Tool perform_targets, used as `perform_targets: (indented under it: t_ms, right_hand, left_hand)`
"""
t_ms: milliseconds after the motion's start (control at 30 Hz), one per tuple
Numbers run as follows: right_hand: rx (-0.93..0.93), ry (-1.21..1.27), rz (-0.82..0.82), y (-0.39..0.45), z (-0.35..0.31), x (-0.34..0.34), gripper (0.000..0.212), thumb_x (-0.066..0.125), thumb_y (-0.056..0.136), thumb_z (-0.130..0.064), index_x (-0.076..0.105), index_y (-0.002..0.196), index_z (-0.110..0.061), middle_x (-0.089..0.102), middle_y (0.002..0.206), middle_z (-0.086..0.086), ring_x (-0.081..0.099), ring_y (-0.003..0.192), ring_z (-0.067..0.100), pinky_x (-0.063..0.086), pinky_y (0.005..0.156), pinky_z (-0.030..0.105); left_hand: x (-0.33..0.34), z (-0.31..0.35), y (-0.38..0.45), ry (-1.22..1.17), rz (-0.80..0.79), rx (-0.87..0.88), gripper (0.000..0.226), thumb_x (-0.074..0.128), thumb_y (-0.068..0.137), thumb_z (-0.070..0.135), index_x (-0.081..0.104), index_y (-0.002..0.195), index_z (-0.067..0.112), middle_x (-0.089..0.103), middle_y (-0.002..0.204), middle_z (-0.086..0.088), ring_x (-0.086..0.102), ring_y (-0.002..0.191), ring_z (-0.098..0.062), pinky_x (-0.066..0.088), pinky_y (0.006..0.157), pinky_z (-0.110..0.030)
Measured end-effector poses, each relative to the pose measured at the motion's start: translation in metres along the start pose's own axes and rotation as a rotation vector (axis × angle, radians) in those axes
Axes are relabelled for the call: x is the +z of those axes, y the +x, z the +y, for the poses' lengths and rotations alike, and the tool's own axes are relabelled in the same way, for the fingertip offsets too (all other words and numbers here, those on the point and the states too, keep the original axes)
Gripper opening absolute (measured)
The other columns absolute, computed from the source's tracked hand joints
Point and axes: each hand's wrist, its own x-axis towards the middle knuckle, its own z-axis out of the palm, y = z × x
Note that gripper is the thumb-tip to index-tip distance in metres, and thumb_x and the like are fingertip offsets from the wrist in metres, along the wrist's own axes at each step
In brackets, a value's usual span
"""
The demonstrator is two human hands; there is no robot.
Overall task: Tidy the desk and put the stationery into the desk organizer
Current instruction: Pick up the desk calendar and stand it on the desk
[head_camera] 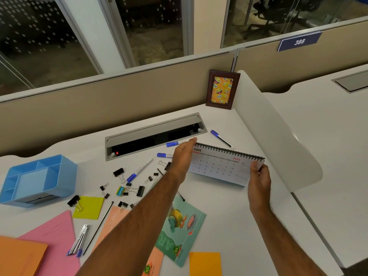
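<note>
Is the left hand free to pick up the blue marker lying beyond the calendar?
Probably not yet: the left hand holds the white spiral-bound desk calendar, though the blue-capped marker lies unobstructed.

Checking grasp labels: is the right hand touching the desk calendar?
Touching. The head view shows the right hand pinching the lower right corner of the desk calendar, thumb over its front face.

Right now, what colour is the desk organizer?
Light blue; the desk organizer shows best in the head view, at the desk's left.
</note>
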Motion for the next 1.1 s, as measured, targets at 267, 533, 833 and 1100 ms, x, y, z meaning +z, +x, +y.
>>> perform_targets:
  t_ms: [267,533,833,1100]
  right_hand:
    - [-0.030,0.016,0.019,0.009,0.004,-0.002,0.050,0.048,0.091,-0.076,0.055,0.118,-0.035,0.068,0.115,-0.006,0.066,0.112,0.014,0.058,0.080,0.025]
    - [-0.081,0.051,0.022,0.016,0.006,0.000,0.046,0.050,0.094,-0.067,0.053,0.122,-0.031,0.067,0.122,-0.005,0.065,0.115,0.012,0.060,0.090,0.032]
    - [-0.112,0.070,-0.007,0.024,0.015,0.005,0.037,0.046,0.103,-0.051,0.051,0.128,-0.024,0.063,0.130,0.001,0.060,0.125,0.018,0.054,0.102,0.041]
    - [-0.127,0.113,-0.047,0.024,0.020,0.013,0.025,0.044,0.106,-0.042,0.054,0.121,-0.026,0.064,0.127,0.003,0.060,0.125,0.021,0.054,0.100,0.037]
  left_hand:
    - [0.003,0.008,0.006,-0.006,-0.044,0.007,0.059,0.046,0.084,0.081,0.070,0.099,0.030,0.076,0.081,0.017,0.068,0.094,-0.021,0.045,0.067,-0.026]
    - [0.014,0.018,0.018,-0.011,-0.032,0.068,0.055,0.046,0.092,0.076,0.065,0.101,0.024,0.076,0.081,0.018,0.070,0.089,-0.021,0.049,0.067,-0.024]
    - [0.018,0.027,0.041,-0.021,-0.044,0.046,0.055,0.047,0.084,0.076,0.069,0.101,0.029,0.078,0.087,0.009,0.068,0.096,-0.023,0.043,0.064,-0.029]
    - [0.010,0.026,0.056,-0.002,-0.025,0.078,0.058,0.048,0.084,0.074,0.071,0.099,0.023,0.078,0.085,0.007,0.069,0.098,-0.025,0.052,0.078,-0.031]
